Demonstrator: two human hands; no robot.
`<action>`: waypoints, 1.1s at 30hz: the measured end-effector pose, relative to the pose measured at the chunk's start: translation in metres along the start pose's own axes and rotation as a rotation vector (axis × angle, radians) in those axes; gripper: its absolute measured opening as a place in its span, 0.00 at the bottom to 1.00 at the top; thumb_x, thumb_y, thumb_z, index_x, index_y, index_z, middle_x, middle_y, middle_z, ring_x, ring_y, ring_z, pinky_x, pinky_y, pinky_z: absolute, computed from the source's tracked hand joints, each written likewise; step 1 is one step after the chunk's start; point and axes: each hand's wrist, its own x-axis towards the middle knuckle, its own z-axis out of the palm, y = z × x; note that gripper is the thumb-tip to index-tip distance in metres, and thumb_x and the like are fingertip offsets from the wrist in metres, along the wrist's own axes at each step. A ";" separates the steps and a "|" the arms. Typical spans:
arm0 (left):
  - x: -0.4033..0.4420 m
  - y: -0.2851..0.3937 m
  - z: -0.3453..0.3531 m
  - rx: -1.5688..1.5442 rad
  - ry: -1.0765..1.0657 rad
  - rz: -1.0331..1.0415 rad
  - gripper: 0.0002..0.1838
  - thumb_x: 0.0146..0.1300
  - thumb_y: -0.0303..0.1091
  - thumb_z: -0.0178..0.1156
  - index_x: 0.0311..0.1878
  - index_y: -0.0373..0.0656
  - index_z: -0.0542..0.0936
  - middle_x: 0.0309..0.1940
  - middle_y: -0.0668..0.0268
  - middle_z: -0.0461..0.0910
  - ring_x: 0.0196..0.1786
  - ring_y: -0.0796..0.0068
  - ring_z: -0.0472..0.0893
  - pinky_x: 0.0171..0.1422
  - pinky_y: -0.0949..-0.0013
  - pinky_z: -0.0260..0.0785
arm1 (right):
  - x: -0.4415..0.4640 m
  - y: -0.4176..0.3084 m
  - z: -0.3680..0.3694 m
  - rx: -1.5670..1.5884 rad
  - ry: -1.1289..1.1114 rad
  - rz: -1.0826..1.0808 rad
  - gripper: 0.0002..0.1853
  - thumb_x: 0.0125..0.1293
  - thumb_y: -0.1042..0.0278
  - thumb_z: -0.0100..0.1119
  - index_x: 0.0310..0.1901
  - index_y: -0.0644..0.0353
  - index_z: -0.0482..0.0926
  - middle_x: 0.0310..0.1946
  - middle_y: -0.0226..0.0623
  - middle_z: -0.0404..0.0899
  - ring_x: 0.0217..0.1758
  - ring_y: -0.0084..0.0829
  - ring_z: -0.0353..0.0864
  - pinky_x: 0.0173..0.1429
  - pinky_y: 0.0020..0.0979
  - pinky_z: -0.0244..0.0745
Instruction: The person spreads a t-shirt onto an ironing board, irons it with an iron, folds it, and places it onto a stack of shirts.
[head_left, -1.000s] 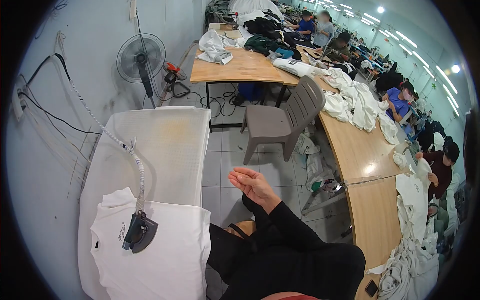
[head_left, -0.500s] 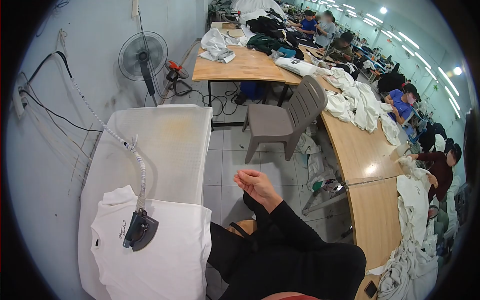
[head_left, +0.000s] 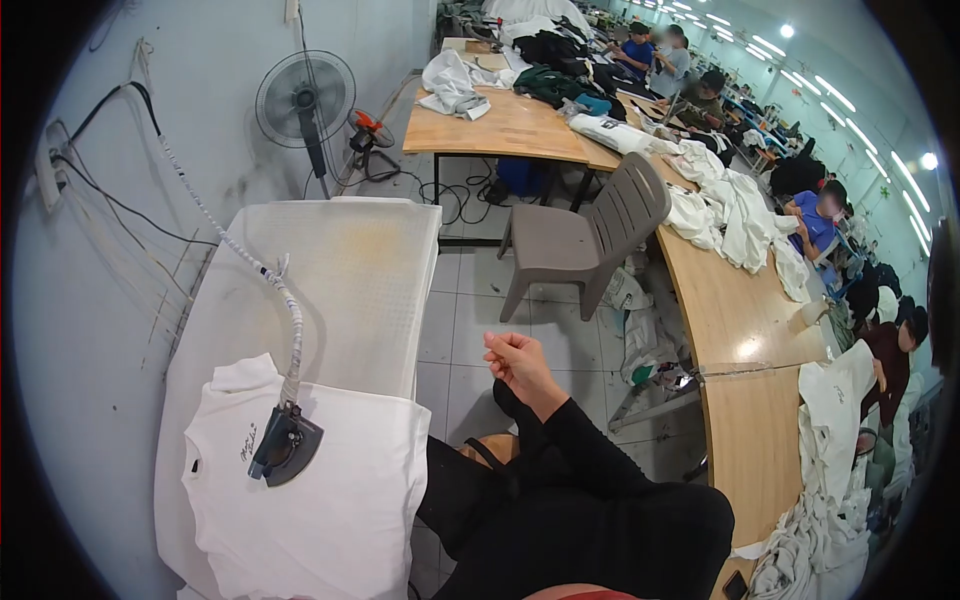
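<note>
My right hand (head_left: 524, 373) is held in the air over the tiled floor, right of the ironing table (head_left: 345, 240). Its fingers are curled in and closed, and nothing shows in them. My left hand is out of view. On the table's near half lies a white T-shirt (head_left: 345, 470) with a small dark script print (head_left: 249, 441). A dark iron (head_left: 290, 446) rests on this shirt beside the print, untouched by any hand in sight. A wrapped cord (head_left: 292, 325) rises from the iron toward the wall.
A grey plastic chair (head_left: 565, 236) stands ahead. Wooden tables (head_left: 735, 320) run along the right, with white garments (head_left: 835, 415) piled on them. A standing fan (head_left: 305, 100) and a small orange fan (head_left: 370, 130) are by the wall. Several people work at the far right.
My right hand has turned and its fingers curl in more. The view has shifted slightly. The iron and T-shirt stay in place.
</note>
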 end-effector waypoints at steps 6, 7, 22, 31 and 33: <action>0.000 -0.004 0.006 0.069 0.077 0.113 0.28 0.87 0.50 0.46 0.77 0.44 0.77 0.78 0.54 0.75 0.77 0.50 0.76 0.74 0.45 0.74 | 0.041 0.037 -0.008 -0.623 0.435 -0.804 0.15 0.76 0.75 0.71 0.60 0.70 0.86 0.41 0.38 0.93 0.44 0.30 0.94 0.51 0.29 0.87; 0.001 -0.004 0.015 -0.012 0.155 0.082 0.27 0.87 0.51 0.46 0.72 0.44 0.81 0.76 0.55 0.78 0.76 0.51 0.77 0.73 0.45 0.75 | 0.044 0.032 -0.008 -0.695 0.412 -0.792 0.13 0.76 0.76 0.70 0.57 0.71 0.87 0.38 0.38 0.93 0.43 0.29 0.94 0.51 0.30 0.87; 0.012 -0.018 0.040 -0.039 0.338 0.038 0.23 0.78 0.43 0.61 0.71 0.46 0.82 0.75 0.55 0.79 0.76 0.51 0.76 0.83 0.43 0.63 | -0.029 0.085 0.313 -0.964 -0.973 -1.099 0.18 0.75 0.66 0.73 0.62 0.63 0.86 0.64 0.55 0.86 0.76 0.61 0.77 0.79 0.54 0.72; 0.010 -0.023 0.025 -0.298 0.320 -0.054 0.26 0.71 0.42 0.63 0.68 0.40 0.82 0.74 0.49 0.78 0.78 0.48 0.73 0.85 0.36 0.59 | 0.064 0.217 0.446 -1.422 -1.204 -1.139 0.28 0.75 0.42 0.70 0.44 0.68 0.88 0.40 0.55 0.87 0.46 0.60 0.85 0.52 0.55 0.78; 0.008 -0.023 0.023 -0.228 0.389 -0.093 0.23 0.75 0.41 0.59 0.67 0.41 0.82 0.74 0.52 0.76 0.80 0.52 0.71 0.85 0.39 0.60 | 0.039 0.214 0.445 -1.451 -1.153 -1.090 0.32 0.73 0.37 0.70 0.41 0.69 0.87 0.37 0.55 0.87 0.41 0.59 0.86 0.48 0.55 0.79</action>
